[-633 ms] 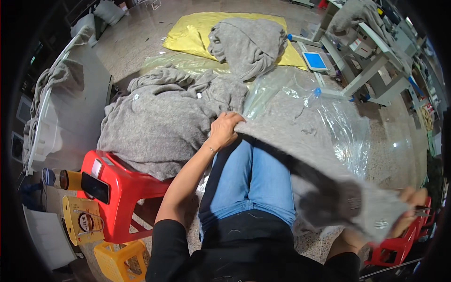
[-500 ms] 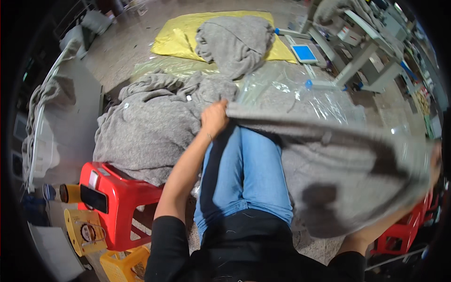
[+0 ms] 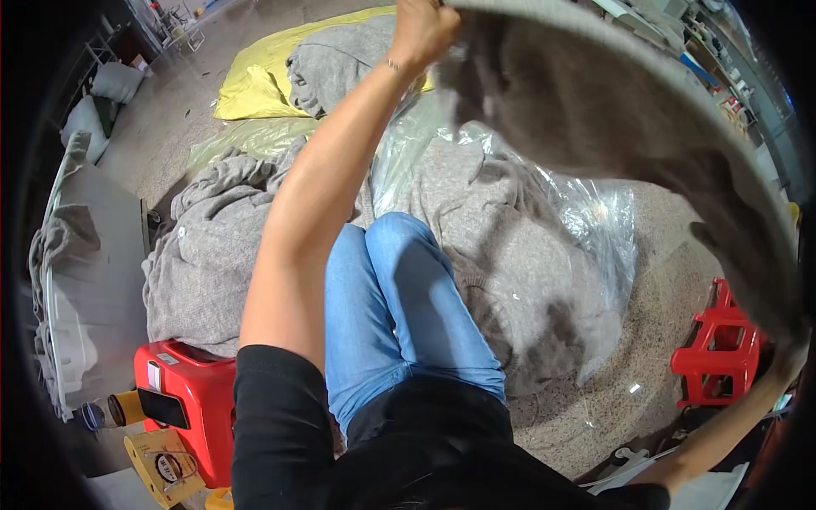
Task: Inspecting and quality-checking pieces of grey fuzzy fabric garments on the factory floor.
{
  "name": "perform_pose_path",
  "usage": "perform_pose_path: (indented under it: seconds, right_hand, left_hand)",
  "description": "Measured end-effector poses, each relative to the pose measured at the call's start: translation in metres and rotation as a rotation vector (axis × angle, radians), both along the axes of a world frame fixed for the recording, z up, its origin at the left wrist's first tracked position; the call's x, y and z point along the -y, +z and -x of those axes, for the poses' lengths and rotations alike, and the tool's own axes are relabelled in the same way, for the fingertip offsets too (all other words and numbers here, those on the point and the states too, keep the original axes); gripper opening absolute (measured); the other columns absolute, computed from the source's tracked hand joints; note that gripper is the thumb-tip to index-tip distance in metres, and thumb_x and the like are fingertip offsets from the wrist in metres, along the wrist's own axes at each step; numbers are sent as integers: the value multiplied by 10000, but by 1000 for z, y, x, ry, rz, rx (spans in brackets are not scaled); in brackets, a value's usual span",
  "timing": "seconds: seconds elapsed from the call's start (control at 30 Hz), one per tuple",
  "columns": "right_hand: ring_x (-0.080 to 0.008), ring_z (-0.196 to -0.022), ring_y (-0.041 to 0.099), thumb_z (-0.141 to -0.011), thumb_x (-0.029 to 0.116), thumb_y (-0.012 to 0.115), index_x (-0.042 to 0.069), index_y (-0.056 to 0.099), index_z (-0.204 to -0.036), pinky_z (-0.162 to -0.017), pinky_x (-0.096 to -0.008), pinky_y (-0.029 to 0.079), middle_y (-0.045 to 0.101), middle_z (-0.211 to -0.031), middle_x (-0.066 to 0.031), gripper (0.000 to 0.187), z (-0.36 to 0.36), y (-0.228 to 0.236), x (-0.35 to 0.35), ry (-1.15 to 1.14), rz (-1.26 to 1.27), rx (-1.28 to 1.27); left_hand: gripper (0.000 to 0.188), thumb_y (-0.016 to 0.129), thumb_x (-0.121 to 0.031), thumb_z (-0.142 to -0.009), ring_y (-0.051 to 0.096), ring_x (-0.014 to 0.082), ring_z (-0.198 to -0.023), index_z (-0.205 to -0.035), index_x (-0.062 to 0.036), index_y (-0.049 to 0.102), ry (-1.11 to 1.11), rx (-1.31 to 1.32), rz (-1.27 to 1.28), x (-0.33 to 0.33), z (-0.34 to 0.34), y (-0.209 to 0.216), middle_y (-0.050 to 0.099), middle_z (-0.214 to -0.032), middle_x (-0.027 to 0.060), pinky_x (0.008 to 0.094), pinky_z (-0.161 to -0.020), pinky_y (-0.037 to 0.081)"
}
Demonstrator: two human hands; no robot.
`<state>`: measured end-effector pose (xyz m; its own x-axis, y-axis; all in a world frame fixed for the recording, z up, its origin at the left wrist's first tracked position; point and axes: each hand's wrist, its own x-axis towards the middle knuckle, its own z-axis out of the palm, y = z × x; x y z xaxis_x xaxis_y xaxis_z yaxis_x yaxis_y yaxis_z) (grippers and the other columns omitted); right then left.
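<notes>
Left hand at 12 o'clock, grip clamping edge of large grey knitted garment. Garment arcing overhead toward 4 o'clock. Right hand gripping far end, grip mostly hidden. Grey knit pile lying at 9 o'clock.

Speckled terrazzo floor carries everything. Clear plastic sheet spread on it, grey knit garment lying on sheet. Heap of grey knitwear to left. Yellow sheet beyond, grey garment on it. Red plastic stools at both sides.
</notes>
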<state>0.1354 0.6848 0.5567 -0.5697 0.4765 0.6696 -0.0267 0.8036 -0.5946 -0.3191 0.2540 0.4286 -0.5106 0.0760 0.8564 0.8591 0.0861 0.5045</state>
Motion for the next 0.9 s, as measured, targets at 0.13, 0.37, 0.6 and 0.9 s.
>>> perform_pose_path:
  seconds: [0.13,0.37,0.6,0.9]
  right_hand:
    - [-122,-826,469,-929,288,501,38,521,-968,-808,-261,390,476,-842,-19,254,-42,-112,39,-1,57,577]
    - [-267,-836,592,-888,255,587,-17,594,-1110,-801,-337,466,635,-957,-148,350,-33,-345,114,814,-287,1230]
    - [-388,-913,602,-868,295,554,25,632,-1032,-785,-408,465,635,-942,-227,325,-51,-415,125,821,-1103,528]
    - [-371,-931,607,-879,268,547,26,631,-1045,-802,-402,465,639,-978,-221,305,54,-408,176,601,-69,1316]
  left_hand:
    - [438,445,175,-552,559,335,-942,-907,-16,616,-104,-282,477,24,-21,-90,610,-926,144,382,-826,450]
    - [325,565,-320,-816,613,330,-899,-935,-42,683,-319,602,1335,69,-79,-248,646,-972,194,416,-800,475]
    - [373,668,-310,-746,559,301,-1063,-1075,-135,642,378,920,1047,174,-72,-248,628,-1063,144,419,-903,433]
    - [569,705,-233,-702,273,334,-1306,-1224,-110,514,2220,802,-188,396,-233,-258,349,-1383,183,577,-988,256]
